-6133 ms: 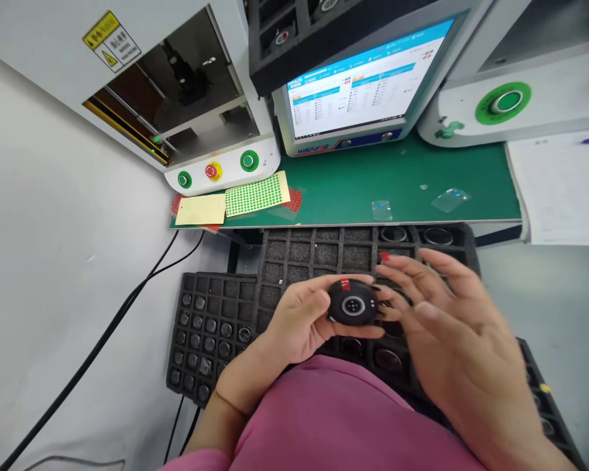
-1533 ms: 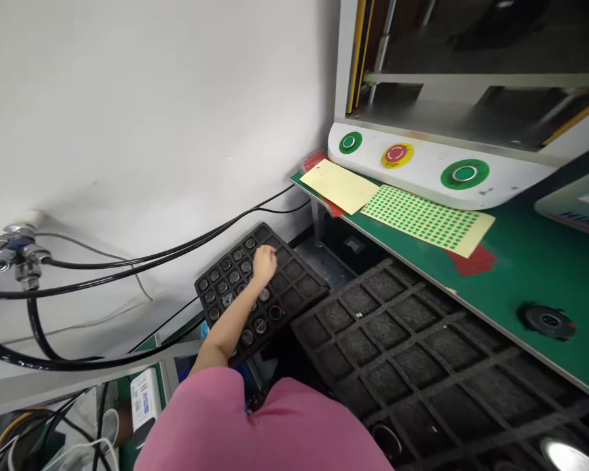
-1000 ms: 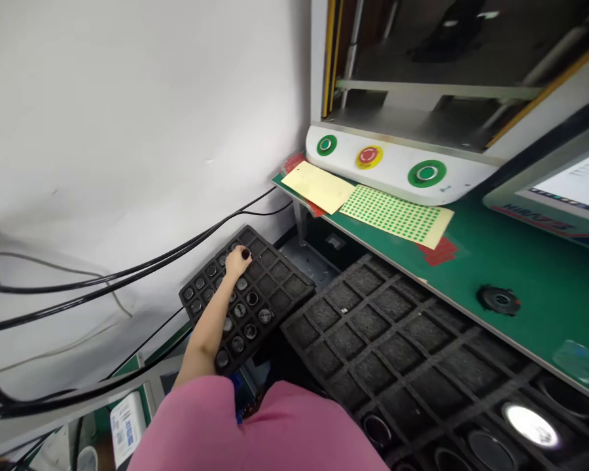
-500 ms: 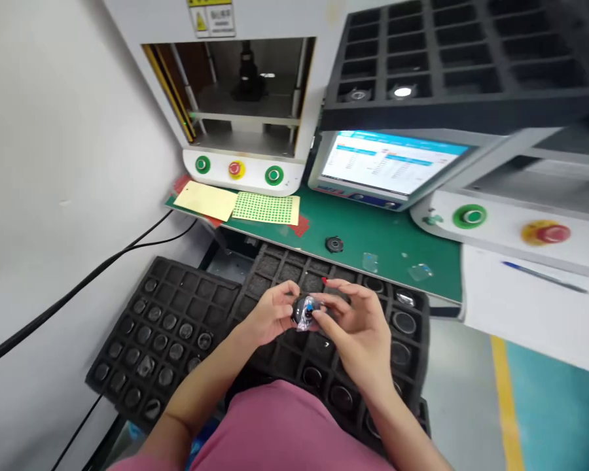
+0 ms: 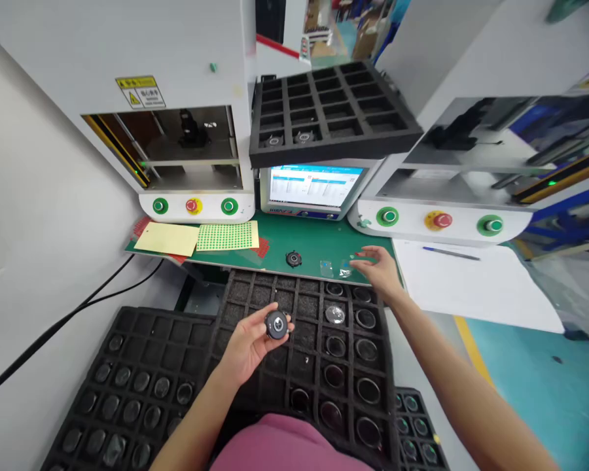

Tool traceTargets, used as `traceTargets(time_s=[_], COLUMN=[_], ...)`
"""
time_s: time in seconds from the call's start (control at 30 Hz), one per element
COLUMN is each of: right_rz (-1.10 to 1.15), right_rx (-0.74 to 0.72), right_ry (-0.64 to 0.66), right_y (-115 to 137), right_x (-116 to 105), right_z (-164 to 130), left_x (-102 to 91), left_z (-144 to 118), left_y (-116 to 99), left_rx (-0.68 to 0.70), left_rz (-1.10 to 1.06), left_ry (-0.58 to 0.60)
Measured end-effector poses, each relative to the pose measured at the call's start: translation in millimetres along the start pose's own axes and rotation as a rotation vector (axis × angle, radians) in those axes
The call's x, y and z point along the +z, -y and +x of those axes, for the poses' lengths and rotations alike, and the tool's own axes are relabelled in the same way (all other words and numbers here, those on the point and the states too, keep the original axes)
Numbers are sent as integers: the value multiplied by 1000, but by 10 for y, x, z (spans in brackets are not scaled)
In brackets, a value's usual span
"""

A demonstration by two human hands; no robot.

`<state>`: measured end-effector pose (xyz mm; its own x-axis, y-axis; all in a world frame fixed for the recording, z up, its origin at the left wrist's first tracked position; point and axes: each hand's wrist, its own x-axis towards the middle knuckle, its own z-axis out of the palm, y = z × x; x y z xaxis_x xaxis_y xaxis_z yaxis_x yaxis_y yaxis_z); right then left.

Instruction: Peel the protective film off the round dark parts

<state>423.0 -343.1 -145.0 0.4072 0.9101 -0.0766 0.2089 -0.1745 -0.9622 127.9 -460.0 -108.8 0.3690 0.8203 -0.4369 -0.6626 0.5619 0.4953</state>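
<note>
My left hand (image 5: 252, 343) grips a dark round watch case (image 5: 277, 324) by its edge, its back with a pale ringed centre facing up. The case is above the black foam tray (image 5: 304, 337). My right hand (image 5: 380, 269) is over the green bench, fingertips at a small clear film (image 5: 345, 269) with a blue tab; the fingers seem to pinch its edge. A small red bit (image 5: 358, 254) shows at a fingertip. Left of it lies another clear film (image 5: 326, 269). A second watch case (image 5: 293, 259) rests on the green mat (image 5: 275, 260).
A foam tray (image 5: 147, 327) with several round parts is at left, and a smaller tray (image 5: 417, 425) at lower right. Machines with buttons (image 5: 191, 206) flank a screen (image 5: 314, 186), with a tilted foam tray (image 5: 334, 144) above it. Sticker sheets (image 5: 228, 236), paper (image 5: 471, 281) and pen (image 5: 451, 253) lie on the bench.
Both hands were together at the watch case with clear film on it. My right hand has moved away to the bench; the case's back now shows without film. The view has shifted right.
</note>
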Motion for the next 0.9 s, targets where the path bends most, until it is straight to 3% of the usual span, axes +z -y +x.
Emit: traceTargets(time_s=[0.13, 0.3, 0.43, 0.53, 0.57, 0.63, 0.7, 0.8, 0.9], right_rz=[-197, -286, -165, -38, 11, 75, 113, 228, 498], right_rx=[5, -161, -354, -540, -703, -800, -762, -520, -178], right_ry=[27, 2, 48, 270, 381, 543, 612, 612, 553], right_y=[-162, -76, 300, 707, 830, 1011, 1094, 1093, 1060], right_x=[55, 108, 107, 47, 22, -18, -37, -23, 31], right_z=[432, 318, -258, -907, -1100, -1384, -1524, -1570, -1593], left_x=[118, 325, 441, 487, 500, 531, 563, 586, 561], left_z=[-44, -160, -231, -262, -269, -281, -293, -323, -348], left_y=[-14, -74, -109, -108, -106, -107, -112, -103, -54], left_rx=[-10, 58, 213, 223, 206, 152, 93, 56, 283], left_rz=[29, 108, 273, 365, 372, 375, 383, 412, 486], left_ry=[67, 136, 199, 220, 213, 190, 168, 142, 177])
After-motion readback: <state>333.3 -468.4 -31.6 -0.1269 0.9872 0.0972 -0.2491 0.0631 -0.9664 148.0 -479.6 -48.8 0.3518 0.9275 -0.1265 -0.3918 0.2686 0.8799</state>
